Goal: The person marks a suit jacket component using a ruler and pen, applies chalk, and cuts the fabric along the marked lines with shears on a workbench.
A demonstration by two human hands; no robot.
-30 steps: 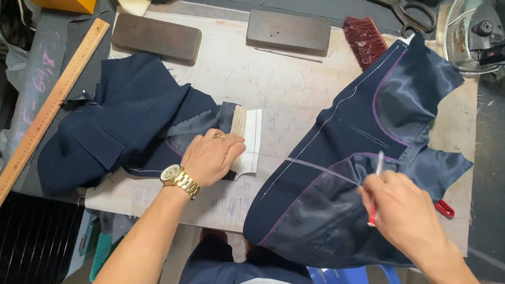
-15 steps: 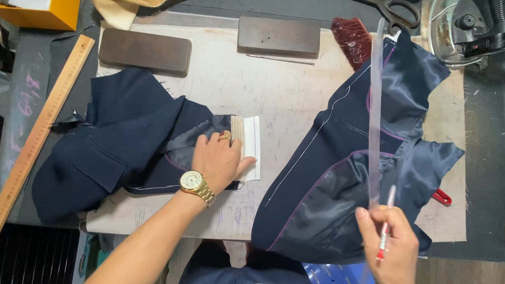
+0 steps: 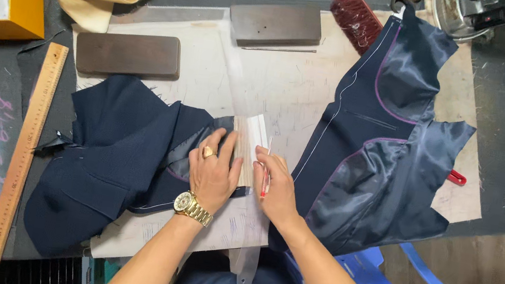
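Both hands [image 3: 245,178] on navy cloth [image 3: 119,154]

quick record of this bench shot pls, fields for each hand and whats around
left hand: flat on the pale strip at the edge of the navy fabric piece
right hand: beside the left, holding a red pencil-like marker
right of hands: navy jacket panel, lining up
left edge: wooden ruler
behind: two dark wooden blocks

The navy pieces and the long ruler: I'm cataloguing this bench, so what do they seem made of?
Left navy piece: matte woven cloth, probably suiting. Right navy piece: glossy, satin-like lining with sheen. Ruler: wood, tan and grainy-looking.
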